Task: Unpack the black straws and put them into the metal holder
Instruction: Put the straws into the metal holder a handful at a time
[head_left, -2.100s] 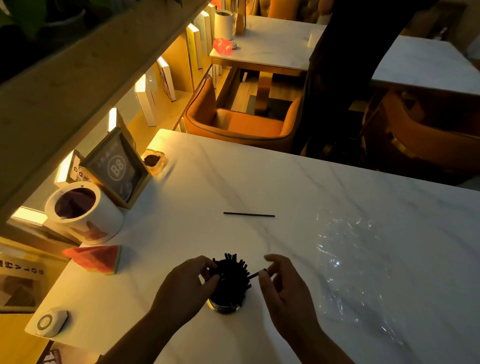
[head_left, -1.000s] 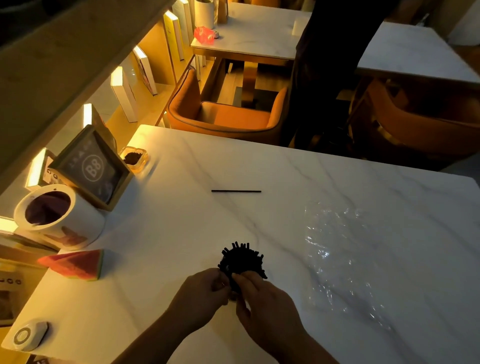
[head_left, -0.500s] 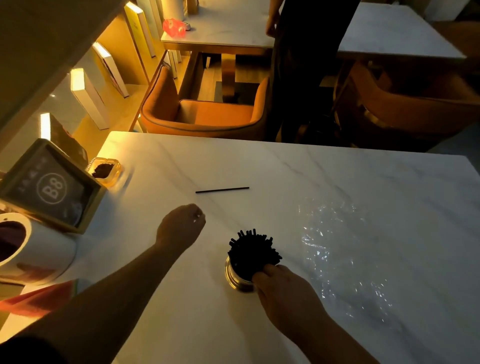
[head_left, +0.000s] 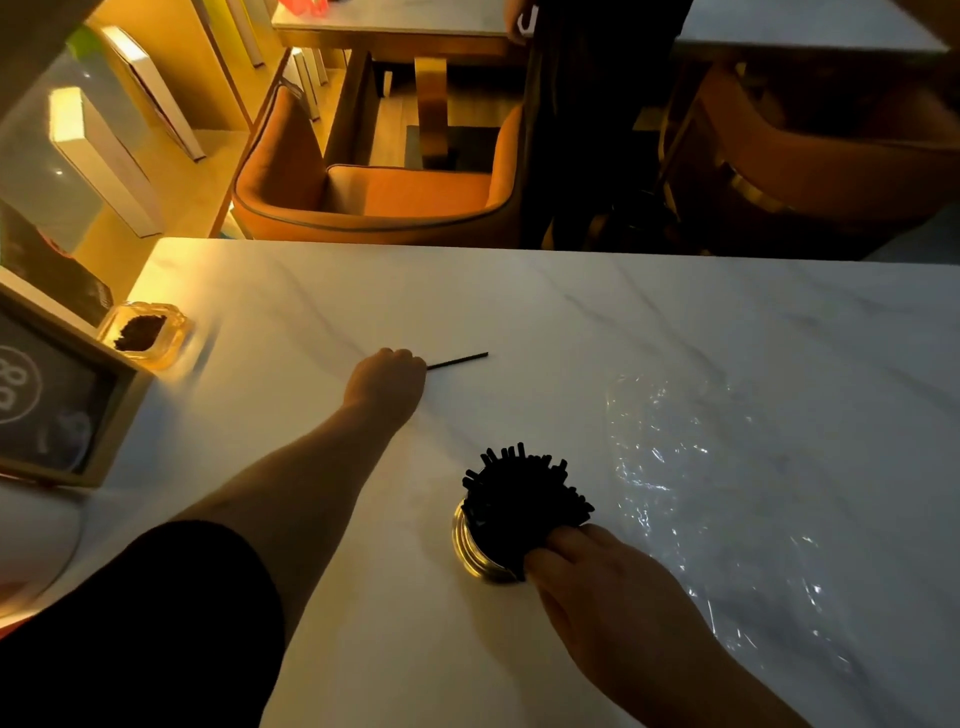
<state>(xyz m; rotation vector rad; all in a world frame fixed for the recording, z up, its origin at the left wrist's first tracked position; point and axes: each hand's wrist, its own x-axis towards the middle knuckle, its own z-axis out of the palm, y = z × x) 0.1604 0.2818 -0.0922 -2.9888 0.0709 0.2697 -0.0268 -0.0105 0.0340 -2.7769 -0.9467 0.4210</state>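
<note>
A round metal holder (head_left: 470, 545) stands on the white marble table (head_left: 675, 322), packed with a fan of black straws (head_left: 524, 493). My right hand (head_left: 602, 587) grips the holder's near right side. One loose black straw (head_left: 460, 360) lies flat farther back on the table. My left hand (head_left: 387, 379) reaches out over its left end with fingers curled onto it; that end is hidden under the hand.
A crumpled clear plastic wrapper (head_left: 711, 493) lies to the right of the holder. A framed table sign (head_left: 47, 395) and a small glass dish (head_left: 145, 332) sit at the left edge. An orange chair (head_left: 374, 192) and a standing person (head_left: 587, 119) are beyond the table's far edge.
My left hand has left the holder and stretched forward to the loose straw, closing on its left end. My right hand stays on the holder.
</note>
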